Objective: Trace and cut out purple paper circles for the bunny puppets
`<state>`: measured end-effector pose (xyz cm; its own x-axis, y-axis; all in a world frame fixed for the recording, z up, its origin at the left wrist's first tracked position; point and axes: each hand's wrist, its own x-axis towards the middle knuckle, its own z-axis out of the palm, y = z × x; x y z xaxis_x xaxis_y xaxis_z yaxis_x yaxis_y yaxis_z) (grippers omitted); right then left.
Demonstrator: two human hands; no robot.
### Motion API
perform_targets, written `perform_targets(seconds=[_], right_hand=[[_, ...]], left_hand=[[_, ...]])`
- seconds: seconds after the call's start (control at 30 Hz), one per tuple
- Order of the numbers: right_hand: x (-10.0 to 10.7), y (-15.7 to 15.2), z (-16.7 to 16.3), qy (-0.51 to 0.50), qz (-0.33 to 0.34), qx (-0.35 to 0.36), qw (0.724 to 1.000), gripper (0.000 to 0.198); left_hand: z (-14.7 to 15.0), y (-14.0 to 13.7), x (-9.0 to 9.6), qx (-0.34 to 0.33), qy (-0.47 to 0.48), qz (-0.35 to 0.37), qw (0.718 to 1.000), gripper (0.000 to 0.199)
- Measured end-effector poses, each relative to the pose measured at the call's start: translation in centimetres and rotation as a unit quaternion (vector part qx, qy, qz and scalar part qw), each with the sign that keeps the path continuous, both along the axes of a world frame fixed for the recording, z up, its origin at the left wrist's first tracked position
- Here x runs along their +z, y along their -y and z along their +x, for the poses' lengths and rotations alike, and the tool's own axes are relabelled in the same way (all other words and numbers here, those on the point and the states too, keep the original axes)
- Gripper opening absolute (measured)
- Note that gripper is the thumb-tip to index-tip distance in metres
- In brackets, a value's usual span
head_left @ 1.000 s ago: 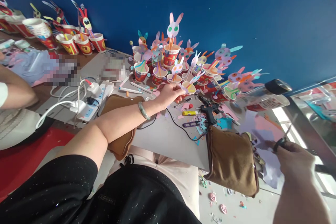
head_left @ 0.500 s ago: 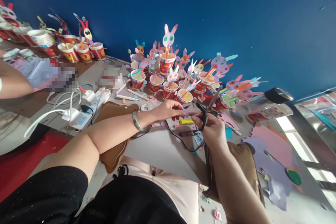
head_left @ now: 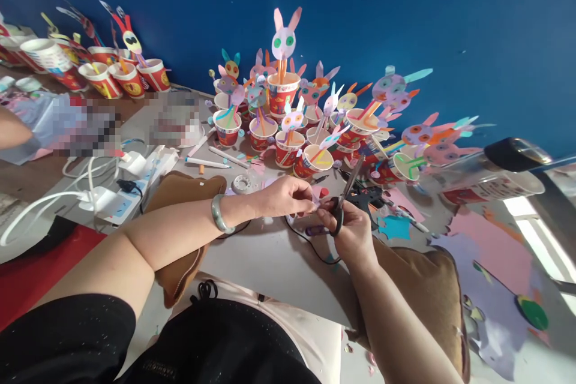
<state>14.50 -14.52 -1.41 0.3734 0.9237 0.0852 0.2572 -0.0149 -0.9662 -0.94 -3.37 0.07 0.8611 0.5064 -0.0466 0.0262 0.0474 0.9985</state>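
My left hand pinches a small piece of light purple paper over the table. Wrapped round the handles of a pair of scissors is my right hand, its fingertips close to the same paper. The scissor blades point up and away, and they look nearly closed. The fingertips of both hands almost meet. Behind them stand several paper cups holding paper rabbit heads on strips. A purple marker lies below the right hand, partly hidden.
A power strip with white cables is at left, near a brown cushion. A clear bottle lies at right above pink paper. Another person's arm reaches in at far left. A tape roll rests beyond my left wrist.
The view has shifted, so cups and table items appear moved outward. My hands have drawn closer together, and the scissors have tilted slightly; both hands keep their hold.
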Motion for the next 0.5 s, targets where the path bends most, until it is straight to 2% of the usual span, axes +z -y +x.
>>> perform_targets(seconds=[0.13,0.27,0.4,0.5], right_hand=[[-0.28,0.3,-0.17,-0.064,-0.005,-0.028,0.998,0.029],[-0.32,0.29,0.14,-0.084,-0.005,-0.041,0.996,0.031],[0.05,0.17,0.09,-0.096,-0.039,-0.011,0.995,0.036],[0.1,0.21,-0.02,-0.101,-0.038,0.008,0.994,0.037]], left_hand=[[0.05,0.26,0.01,0.005,-0.008,-0.006,1.0,0.016],[-0.01,0.34,0.08,-0.003,-0.027,0.013,1.0,0.014],[-0.06,0.18,-0.01,-0.009,-0.04,0.058,0.997,0.01],[-0.07,0.17,-0.09,-0.015,-0.035,0.069,0.997,0.011]])
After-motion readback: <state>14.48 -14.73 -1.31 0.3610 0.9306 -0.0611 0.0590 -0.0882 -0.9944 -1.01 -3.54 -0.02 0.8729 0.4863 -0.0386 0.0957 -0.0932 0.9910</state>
